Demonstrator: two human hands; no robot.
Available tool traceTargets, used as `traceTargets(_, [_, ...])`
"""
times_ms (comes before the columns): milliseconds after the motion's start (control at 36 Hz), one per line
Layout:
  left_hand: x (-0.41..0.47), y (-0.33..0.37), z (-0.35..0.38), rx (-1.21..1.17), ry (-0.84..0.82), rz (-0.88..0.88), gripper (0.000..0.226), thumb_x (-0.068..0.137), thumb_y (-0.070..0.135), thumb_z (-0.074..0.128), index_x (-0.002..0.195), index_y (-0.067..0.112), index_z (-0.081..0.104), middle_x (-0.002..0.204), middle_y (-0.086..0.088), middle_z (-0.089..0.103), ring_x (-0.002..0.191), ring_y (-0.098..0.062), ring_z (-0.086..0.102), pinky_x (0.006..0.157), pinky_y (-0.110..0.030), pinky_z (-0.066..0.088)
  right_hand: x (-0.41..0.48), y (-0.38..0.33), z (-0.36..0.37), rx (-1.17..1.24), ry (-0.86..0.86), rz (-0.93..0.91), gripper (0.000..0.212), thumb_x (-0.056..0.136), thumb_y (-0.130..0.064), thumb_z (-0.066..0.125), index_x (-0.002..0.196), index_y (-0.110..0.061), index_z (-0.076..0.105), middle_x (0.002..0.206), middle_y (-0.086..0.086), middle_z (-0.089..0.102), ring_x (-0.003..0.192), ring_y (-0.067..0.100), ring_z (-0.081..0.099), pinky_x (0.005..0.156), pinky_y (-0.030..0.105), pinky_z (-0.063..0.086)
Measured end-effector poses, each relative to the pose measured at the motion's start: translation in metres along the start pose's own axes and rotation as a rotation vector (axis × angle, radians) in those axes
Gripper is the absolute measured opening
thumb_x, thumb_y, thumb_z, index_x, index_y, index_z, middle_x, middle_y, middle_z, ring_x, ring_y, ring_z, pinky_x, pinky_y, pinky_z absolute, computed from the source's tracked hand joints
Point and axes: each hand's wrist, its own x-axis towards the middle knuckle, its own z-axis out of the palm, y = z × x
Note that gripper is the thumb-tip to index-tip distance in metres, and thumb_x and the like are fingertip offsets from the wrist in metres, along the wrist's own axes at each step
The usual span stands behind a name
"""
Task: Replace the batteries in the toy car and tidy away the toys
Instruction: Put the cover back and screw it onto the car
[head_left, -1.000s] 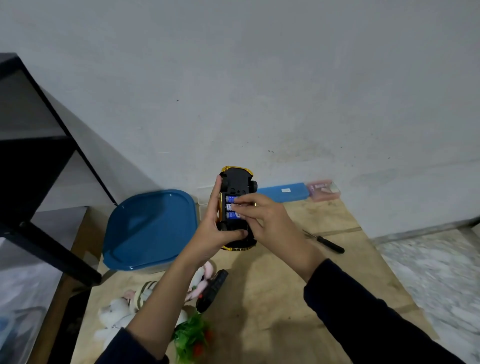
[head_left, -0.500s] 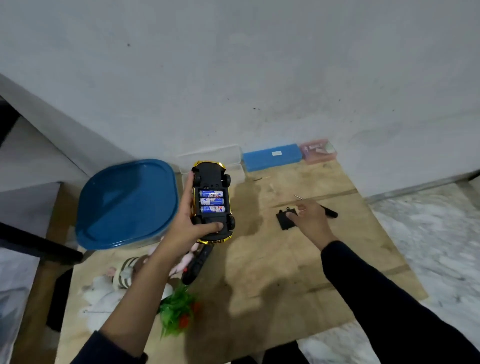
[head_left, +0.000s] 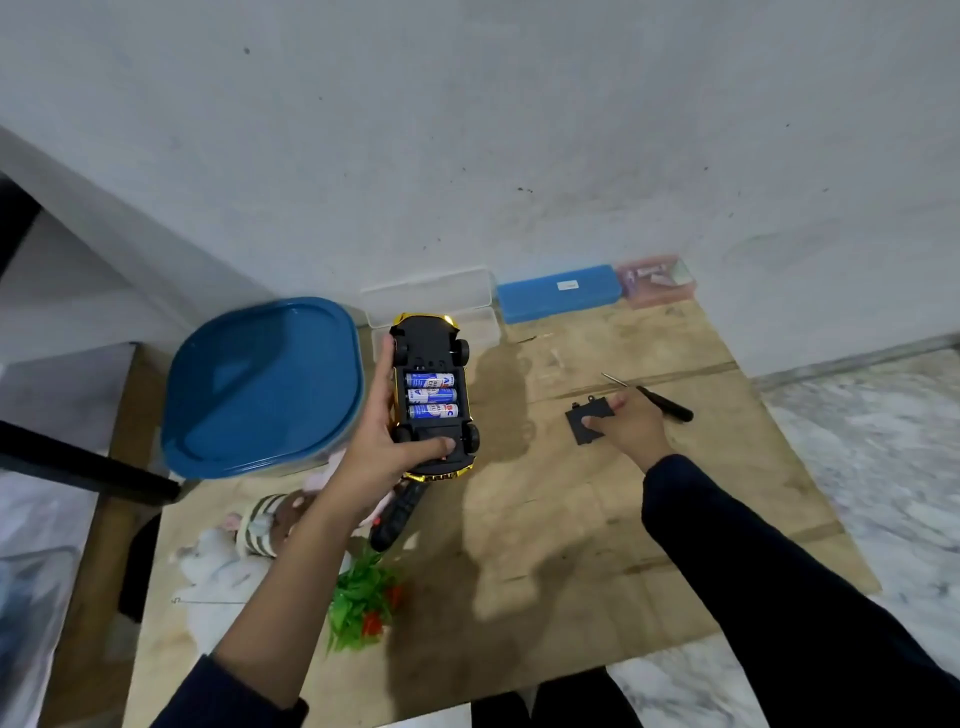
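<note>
Your left grip (head_left: 375, 448) wraps the toy car (head_left: 430, 349), held belly-up, with three batteries (head_left: 431, 396) in its open bay. Off to its right, your right grip (head_left: 631, 426) pinches the black cover (head_left: 576, 415) on the counter (head_left: 571, 519) — screwdriver (head_left: 667, 408) just beyond.

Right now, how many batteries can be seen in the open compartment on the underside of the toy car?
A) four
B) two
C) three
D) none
C: three batteries lie side by side in the uncovered compartment of the toy car, which the left hand holds with its underside up.
</note>
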Motion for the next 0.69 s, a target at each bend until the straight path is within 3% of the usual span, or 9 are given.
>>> traceTargets(83, [0.000, 0.000, 0.000, -0.014, 0.001, 0.005, 0.118, 0.062, -0.008, 0.073, 0.144, 0.051, 0.012, 0.142, 0.008, 0.046, 0.115, -0.017, 0.060, 0.088, -0.033, 0.053, 0.005, 0.004, -0.001, 0.070, 0.005, 0.046, 0.020, 0.082, -0.008, 0.067, 0.086, -0.010, 0.048, 0.091, 0.004, 0.051, 0.088, 0.016, 0.047, 0.056, 0.014, 0.032])
traceTargets(167, [0.000, 0.001, 0.002, -0.022, 0.009, 0.013, 0.118, 0.069, -0.020, 0.069, 0.145, 0.050, 0.012, 0.139, 0.010, 0.048, 0.113, -0.016, 0.061, 0.085, -0.030, 0.054, 0.005, 0.008, -0.005, 0.146, -0.034, 0.087, 0.017, 0.083, -0.003, 0.063, 0.080, -0.013, 0.049, 0.092, 0.010, 0.056, 0.088, 0.020, 0.052, 0.074, 0.028, 0.044])
traceTargets(194, [0.000, 0.002, 0.003, -0.029, 0.014, 0.015, 0.117, 0.070, -0.022, 0.066, 0.145, 0.050, 0.012, 0.137, 0.011, 0.049, 0.112, -0.016, 0.062, 0.085, -0.031, 0.054, 0.005, 0.007, -0.006, 0.199, -0.052, 0.096, 0.016, 0.084, -0.001, 0.062, 0.084, -0.013, 0.052, 0.096, 0.013, 0.058, 0.089, 0.022, 0.054, 0.073, 0.030, 0.047])
traceTargets(278, [-0.001, 0.006, 0.005, -0.053, 0.031, 0.025, 0.116, 0.070, -0.022, 0.066, 0.147, 0.047, 0.012, 0.136, 0.011, 0.051, 0.110, -0.017, 0.063, 0.086, -0.033, 0.055, -0.005, -0.011, -0.015, 0.381, -0.085, 0.087, 0.017, 0.087, 0.004, 0.058, 0.095, -0.010, 0.052, 0.098, 0.012, 0.054, 0.085, 0.019, 0.056, 0.058, 0.020, 0.049])
traceTargets(389, [-0.002, 0.018, 0.009, -0.091, 0.044, 0.068, 0.114, 0.070, -0.024, 0.065, 0.148, 0.041, 0.013, 0.136, 0.004, 0.050, 0.108, -0.014, 0.063, 0.082, -0.026, 0.055, -0.027, -0.054, -0.033, 0.493, -0.156, -0.063, 0.024, 0.087, 0.008, 0.056, 0.104, -0.005, 0.046, 0.103, 0.014, 0.051, 0.096, 0.026, 0.054, 0.062, 0.021, 0.052])
traceTargets(444, [-0.002, 0.026, 0.012, -0.116, 0.035, 0.093, 0.113, 0.070, -0.025, 0.063, 0.148, 0.039, 0.013, 0.136, 0.005, 0.050, 0.107, -0.013, 0.063, 0.080, -0.024, 0.054, -0.041, -0.077, -0.043, 0.491, -0.207, -0.160, 0.023, 0.086, 0.009, 0.056, 0.101, -0.005, 0.045, 0.100, 0.014, 0.051, 0.092, 0.025, 0.056, 0.062, 0.020, 0.054])
traceTargets(556, [-0.003, 0.041, 0.015, -0.147, -0.002, 0.142, 0.114, 0.064, -0.014, 0.070, 0.146, 0.043, 0.015, 0.133, 0.010, 0.053, 0.110, -0.017, 0.063, 0.082, -0.029, 0.055, -0.078, -0.124, -0.060, 0.509, -0.319, -0.335, 0.021, 0.087, 0.006, 0.057, 0.091, -0.014, 0.049, 0.094, 0.005, 0.054, 0.086, 0.017, 0.058, 0.078, 0.028, 0.053])
traceTargets(694, [-0.004, 0.056, 0.017, -0.157, -0.029, 0.188, 0.113, 0.064, -0.011, 0.070, 0.146, 0.044, 0.016, 0.129, 0.017, 0.056, 0.110, -0.018, 0.062, 0.086, -0.033, 0.054, -0.117, -0.165, -0.063, 0.481, -0.381, -0.518, 0.026, 0.086, 0.006, 0.058, 0.096, -0.017, 0.051, 0.087, 0.005, 0.058, 0.078, 0.017, 0.062, 0.072, 0.025, 0.057])
